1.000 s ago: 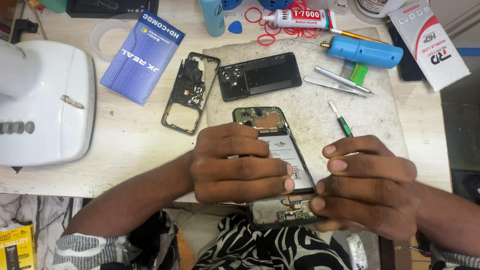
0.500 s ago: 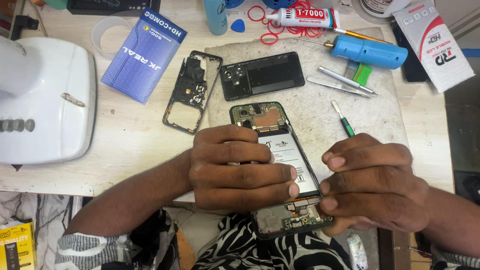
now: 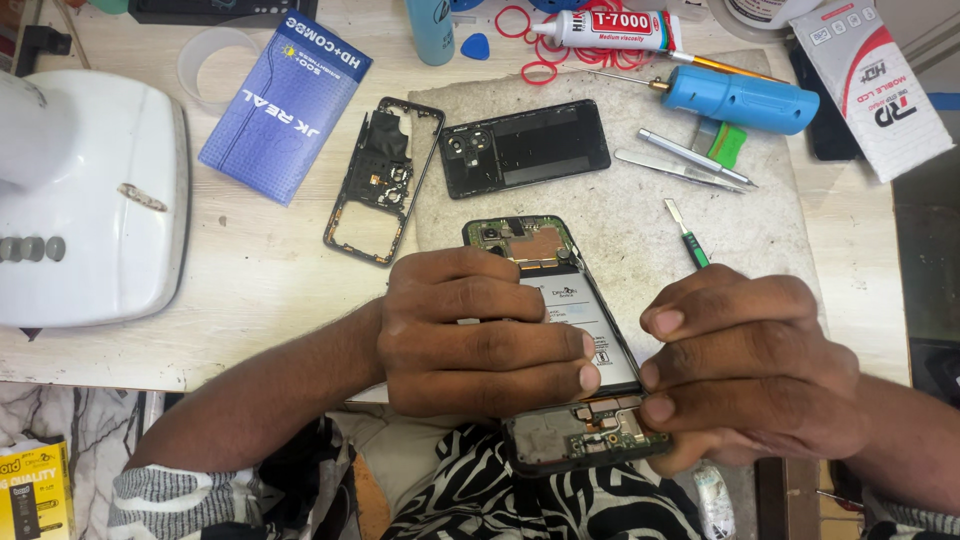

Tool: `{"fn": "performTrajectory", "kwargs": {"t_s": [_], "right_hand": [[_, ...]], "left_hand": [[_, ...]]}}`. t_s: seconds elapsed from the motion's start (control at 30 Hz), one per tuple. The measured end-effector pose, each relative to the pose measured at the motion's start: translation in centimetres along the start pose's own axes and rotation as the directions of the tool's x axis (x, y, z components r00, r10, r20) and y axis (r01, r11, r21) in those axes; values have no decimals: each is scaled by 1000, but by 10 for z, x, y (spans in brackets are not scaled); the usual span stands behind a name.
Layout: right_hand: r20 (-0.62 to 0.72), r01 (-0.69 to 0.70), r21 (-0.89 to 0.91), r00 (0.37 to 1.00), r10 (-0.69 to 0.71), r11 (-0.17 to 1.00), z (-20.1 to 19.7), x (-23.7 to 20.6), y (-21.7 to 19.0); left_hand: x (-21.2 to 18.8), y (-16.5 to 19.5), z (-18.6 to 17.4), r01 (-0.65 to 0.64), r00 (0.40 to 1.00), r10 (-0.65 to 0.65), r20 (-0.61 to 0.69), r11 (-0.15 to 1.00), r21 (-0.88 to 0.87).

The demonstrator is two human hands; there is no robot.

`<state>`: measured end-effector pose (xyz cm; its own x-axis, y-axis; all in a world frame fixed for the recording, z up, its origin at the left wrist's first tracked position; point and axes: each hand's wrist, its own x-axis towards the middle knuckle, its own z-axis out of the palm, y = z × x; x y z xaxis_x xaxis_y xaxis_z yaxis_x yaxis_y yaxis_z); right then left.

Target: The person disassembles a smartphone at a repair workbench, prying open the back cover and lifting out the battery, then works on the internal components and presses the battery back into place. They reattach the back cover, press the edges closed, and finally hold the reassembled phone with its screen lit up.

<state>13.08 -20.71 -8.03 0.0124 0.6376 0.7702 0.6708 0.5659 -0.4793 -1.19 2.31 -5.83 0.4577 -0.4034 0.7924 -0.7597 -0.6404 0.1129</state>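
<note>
An opened phone (image 3: 556, 290) with its back removed lies on a grey work mat (image 3: 620, 215), showing its circuit board and a white-labelled battery. My left hand (image 3: 480, 335) lies across the phone's middle, fingers curled over the battery and gripping it. My right hand (image 3: 745, 365) holds the phone's lower right edge, fingertips against its side near the bottom board. The phone's lower end hangs past the table edge over my lap.
A black inner frame (image 3: 382, 180) and a black back cover (image 3: 525, 147) lie behind the phone. A green-handled tool (image 3: 688, 235), tweezers (image 3: 680, 160), a blue cylindrical tool (image 3: 740, 100), a glue tube (image 3: 610, 30), a blue box (image 3: 285, 105) and a white device (image 3: 90, 200) surround the mat.
Both hands and the phone have stayed nearly as they were; the phone's lower board end shows a bit more below my hands.
</note>
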Motion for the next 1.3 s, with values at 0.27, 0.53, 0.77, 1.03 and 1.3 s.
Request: {"fn": "performTrajectory", "kwargs": {"t_s": [0.27,0.53,0.77,1.03,1.3], "right_hand": [[-26,-46,18,999,47,999,1,1,0],[-41,-63,14,997,64,998,3,1,-1],[-34,-84,7,996,84,996,2,2,-2],[-61,-84,19,995,85,996,4,2,-1],[-62,-90,38,994,92,995,4,0,-2]], "left_hand": [[-2,0,2,32,999,-32,-8,999,-9],[-5,1,5,50,999,-50,-20,999,-19],[-6,0,4,47,999,-47,-4,998,-31],[-10,0,8,51,998,-52,-28,998,-35],[-12,1,11,61,997,-63,-35,997,-36]]}}
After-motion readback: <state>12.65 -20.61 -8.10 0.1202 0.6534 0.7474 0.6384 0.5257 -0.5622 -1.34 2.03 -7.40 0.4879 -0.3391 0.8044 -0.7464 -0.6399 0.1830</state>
